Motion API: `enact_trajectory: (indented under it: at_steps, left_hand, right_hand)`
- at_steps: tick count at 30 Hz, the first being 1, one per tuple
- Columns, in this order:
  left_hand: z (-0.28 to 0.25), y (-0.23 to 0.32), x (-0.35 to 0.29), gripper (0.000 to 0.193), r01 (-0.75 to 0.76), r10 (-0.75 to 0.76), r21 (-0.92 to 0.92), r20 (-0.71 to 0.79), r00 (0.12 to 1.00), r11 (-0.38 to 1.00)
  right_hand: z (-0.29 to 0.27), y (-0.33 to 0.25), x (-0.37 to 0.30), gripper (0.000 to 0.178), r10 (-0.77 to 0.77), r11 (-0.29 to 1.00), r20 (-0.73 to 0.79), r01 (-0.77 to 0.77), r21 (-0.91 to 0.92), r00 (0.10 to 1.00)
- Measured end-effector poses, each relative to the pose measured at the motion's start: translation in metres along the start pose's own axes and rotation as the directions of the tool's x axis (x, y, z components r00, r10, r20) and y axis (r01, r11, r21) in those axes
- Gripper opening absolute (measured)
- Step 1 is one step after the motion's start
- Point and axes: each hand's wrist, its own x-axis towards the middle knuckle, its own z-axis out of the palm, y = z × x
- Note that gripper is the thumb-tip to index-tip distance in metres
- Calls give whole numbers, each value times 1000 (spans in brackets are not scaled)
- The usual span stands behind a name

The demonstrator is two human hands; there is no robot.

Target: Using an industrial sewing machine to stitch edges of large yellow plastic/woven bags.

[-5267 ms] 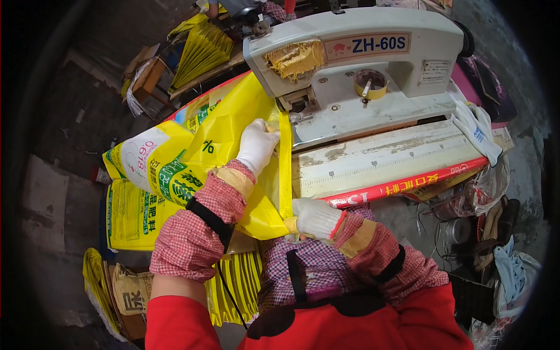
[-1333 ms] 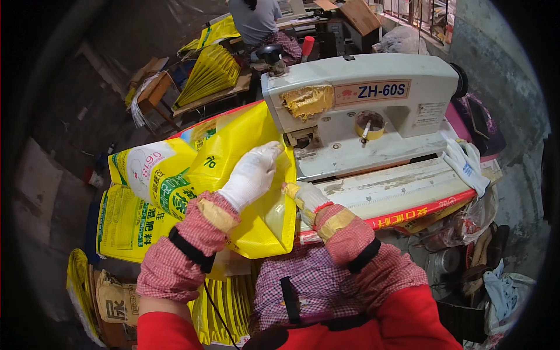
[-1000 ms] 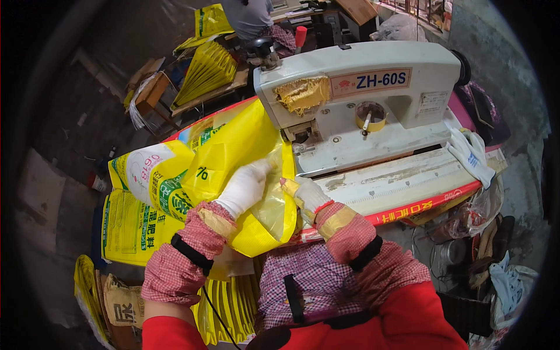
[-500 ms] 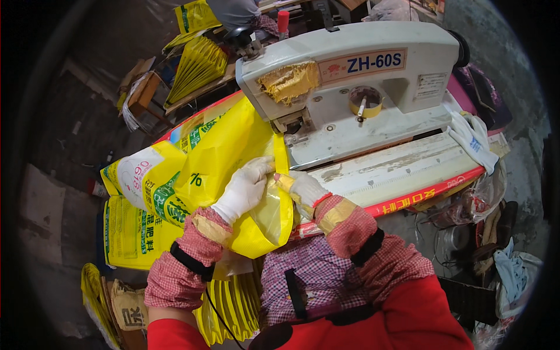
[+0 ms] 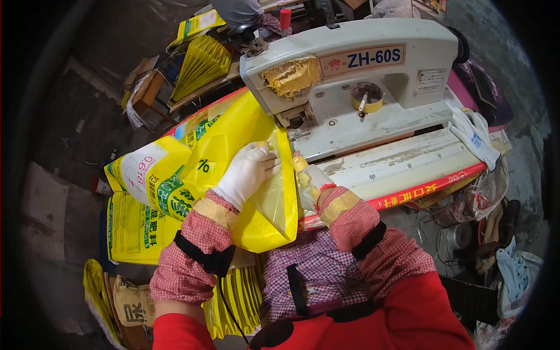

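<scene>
A yellow woven sack (image 5: 227, 166) with green print lies under the head of a pale industrial sewing machine (image 5: 402, 64), its near end folded open to a pale inside. My left hand (image 5: 245, 172), in a white glove, rests on the sack with its fingers stretched toward the hemmed edge. My right hand (image 5: 309, 184) wears a glove with yellow tape round the fingers. It lies just right of that edge on the machine bed, its taped fingers pointing up toward the needle area, apart from a firm grip.
A tape roll (image 5: 367, 97) sits on the machine base, and a spare white glove (image 5: 473, 139) lies at its right end. Stacked yellow sacks (image 5: 236, 300) stand below, with more folded sacks (image 5: 201, 64) on a bench behind. Another person (image 5: 236, 11) sits at the top.
My right hand has come off the sack's edge and shifted slightly right. My left hand has moved up a little, its fingers straighter. The sack edge has shifted slightly right.
</scene>
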Motion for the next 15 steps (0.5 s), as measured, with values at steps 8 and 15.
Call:
enact_trajectory:
  at_steps: [8,15]
  left_hand:
    - [-3,2,7,36,47,-28,223,-91,995,974]
    - [-7,-13,16,26,92,294,888,-244,924,450]
  right_hand:
    - [27,-10,-23,57,-40,956,-193,-19,-294,980]
    - [-8,-17,-3,57,-143,463,-203,-116,-879,969]
